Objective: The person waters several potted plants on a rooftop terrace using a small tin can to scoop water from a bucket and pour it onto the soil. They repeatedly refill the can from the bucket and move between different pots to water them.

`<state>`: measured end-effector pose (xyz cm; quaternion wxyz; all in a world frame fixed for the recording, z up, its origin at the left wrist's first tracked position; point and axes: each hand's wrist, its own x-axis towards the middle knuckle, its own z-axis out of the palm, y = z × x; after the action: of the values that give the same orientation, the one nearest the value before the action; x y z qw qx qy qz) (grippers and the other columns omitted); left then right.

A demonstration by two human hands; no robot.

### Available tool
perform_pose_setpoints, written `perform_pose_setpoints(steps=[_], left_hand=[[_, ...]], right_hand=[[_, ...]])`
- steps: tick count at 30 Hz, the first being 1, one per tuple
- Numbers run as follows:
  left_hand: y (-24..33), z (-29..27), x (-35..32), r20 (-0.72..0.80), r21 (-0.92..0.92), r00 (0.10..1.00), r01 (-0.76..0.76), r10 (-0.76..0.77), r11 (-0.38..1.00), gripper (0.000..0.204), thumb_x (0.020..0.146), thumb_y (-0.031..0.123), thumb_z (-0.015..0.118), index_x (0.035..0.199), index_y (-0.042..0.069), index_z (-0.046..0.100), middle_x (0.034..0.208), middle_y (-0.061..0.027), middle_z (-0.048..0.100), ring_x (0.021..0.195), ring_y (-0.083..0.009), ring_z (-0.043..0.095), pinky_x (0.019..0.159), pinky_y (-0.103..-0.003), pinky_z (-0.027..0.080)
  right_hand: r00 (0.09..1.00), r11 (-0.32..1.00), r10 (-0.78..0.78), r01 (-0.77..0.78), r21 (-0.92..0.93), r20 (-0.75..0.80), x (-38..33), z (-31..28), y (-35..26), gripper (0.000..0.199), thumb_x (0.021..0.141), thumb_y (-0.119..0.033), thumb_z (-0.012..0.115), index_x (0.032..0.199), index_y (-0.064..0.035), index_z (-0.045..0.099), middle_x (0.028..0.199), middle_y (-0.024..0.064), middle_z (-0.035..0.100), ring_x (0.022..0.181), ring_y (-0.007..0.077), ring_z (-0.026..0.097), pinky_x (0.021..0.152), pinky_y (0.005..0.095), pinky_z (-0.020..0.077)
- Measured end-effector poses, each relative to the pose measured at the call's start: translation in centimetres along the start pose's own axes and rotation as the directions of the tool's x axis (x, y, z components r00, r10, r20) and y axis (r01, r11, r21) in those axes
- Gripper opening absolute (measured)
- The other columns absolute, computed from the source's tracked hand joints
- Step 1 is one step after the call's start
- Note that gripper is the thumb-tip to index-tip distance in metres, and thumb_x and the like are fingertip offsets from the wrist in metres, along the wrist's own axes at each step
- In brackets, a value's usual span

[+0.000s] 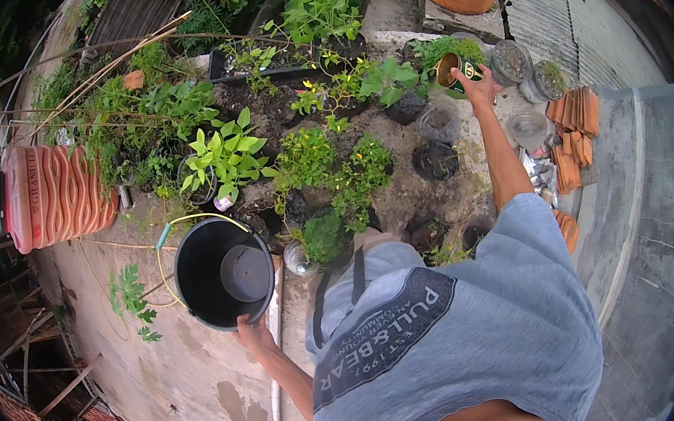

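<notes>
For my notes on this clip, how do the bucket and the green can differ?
Size: the bucket is much wider than the green can.
Colour: the bucket is black; the green can has a brownish-gold inside.
Handle: the bucket has a yellow-and-teal handle; the green can shows none.
Hold: the left hand holds the bucket near its rim; the right hand grips the green can.
Both are round and open-mouthed.
</notes>
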<state>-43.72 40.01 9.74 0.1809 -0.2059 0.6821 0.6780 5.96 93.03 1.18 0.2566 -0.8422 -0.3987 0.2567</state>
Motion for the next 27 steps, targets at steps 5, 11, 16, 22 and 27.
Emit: perform_pose_setpoints(steps=[5,11,16,22,27], left_hand=[[-0.4,-1.0,0.3,-0.018,-0.001,1.000,0.002,-0.002,1.000,0.052,0.073,-0.009,0.051,0.122,0.007,0.047,0.117,-0.0189,0.049,0.098,-0.0397,0.059,0.082,-0.061,0.059],[-0.2,-2.2,-0.9,-0.049,0.015,0.999,0.009,-0.009,1.000,0.043,0.080,-0.006,0.050,0.120,0.009,0.046,0.110,-0.0130,0.048,0.095,-0.0312,0.058,0.086,-0.058,0.058],[0.0,-3.2,-1.8,-0.168,-0.005,0.986,0.017,-0.017,1.000,0.042,0.080,-0.006,0.048,0.119,0.009,0.047,0.111,-0.0141,0.048,0.096,-0.0326,0.057,0.085,-0.060,0.057],[-0.9,-5.7,-1.1,-0.212,-0.075,0.977,0.009,-0.025,0.997,0.058,0.069,-0.011,0.052,0.122,0.010,0.048,0.121,-0.0179,0.052,0.102,-0.0407,0.060,0.079,-0.063,0.059],[-1.2,-6.1,-1.4,-0.222,-0.103,0.974,0.020,-0.043,0.995,0.056,0.069,-0.011,0.052,0.121,0.010,0.049,0.120,-0.0173,0.052,0.101,-0.0403,0.060,0.079,-0.064,0.058]], right_hand=[[0.975,0.973,-0.223,0.223,-0.067,0.001,-0.8,3.3,-4.4,0.103,0.059,-0.061,0.085,0.143,-0.0147,0.047,0.138,0.0258,0.037,0.129,0.0393,0.036,0.105,0.0483,0.0388],[0.921,0.919,-0.384,0.389,-0.072,0.067,-1.3,7.1,-8.8,0.098,0.061,-0.061,0.084,0.140,-0.0153,0.049,0.140,0.0201,0.040,0.128,0.0357,0.034,0.106,0.0481,0.0378],[0.926,0.925,-0.354,0.367,-0.094,0.132,-2.1,9.2,-11.8,0.099,0.061,-0.061,0.084,0.142,-0.0180,0.046,0.144,0.0202,0.035,0.128,0.0366,0.035,0.106,0.0494,0.0379],[0.957,0.960,-0.260,0.270,-0.070,0.131,-2.1,11.1,-13.3,0.105,0.058,-0.064,0.085,0.144,-0.0197,0.046,0.144,0.0240,0.026,0.130,0.0419,0.040,0.104,0.0513,0.0405],[0.965,0.973,-0.214,0.223,-0.052,0.149,-1.1,12.1,-12.8,0.105,0.058,-0.063,0.086,0.145,-0.0197,0.045,0.145,0.0244,0.027,0.133,0.0399,0.038,0.107,0.0493,0.0391]])
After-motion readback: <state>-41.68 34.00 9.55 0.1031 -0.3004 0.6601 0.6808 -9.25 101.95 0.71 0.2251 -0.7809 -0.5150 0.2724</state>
